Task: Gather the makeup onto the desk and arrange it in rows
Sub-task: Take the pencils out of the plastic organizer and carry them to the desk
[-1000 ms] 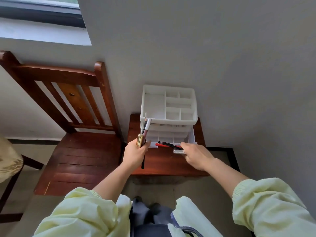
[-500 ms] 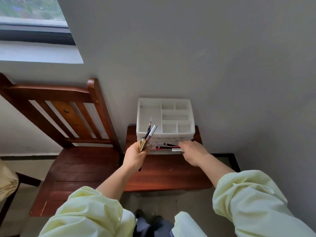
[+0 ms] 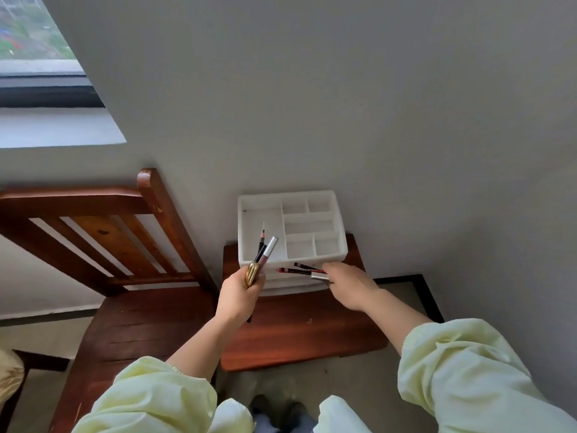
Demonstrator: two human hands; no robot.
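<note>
My left hand (image 3: 239,296) grips a bundle of makeup sticks (image 3: 261,260): a gold-capped tube, a silver-capped pink tube and a black pencil pointing up. My right hand (image 3: 349,285) holds several thin red and black pencils (image 3: 299,269) and a silver-ended piece, pointing left in front of the white organizer (image 3: 292,228). The organizer's top tray compartments look empty. It stands on a small wooden table (image 3: 296,326) against the wall.
A wooden slatted chair (image 3: 125,245) stands directly left of the small table. A grey wall rises behind both, with a window (image 3: 34,54) at upper left. A cushioned seat edge (image 3: 9,379) shows at far left. My feet are on the floor below.
The view has tilted upward, so the organizer and table sit lower in frame. My right hand lifted slightly with its pencils. My left hand keeps the same bundle.
</note>
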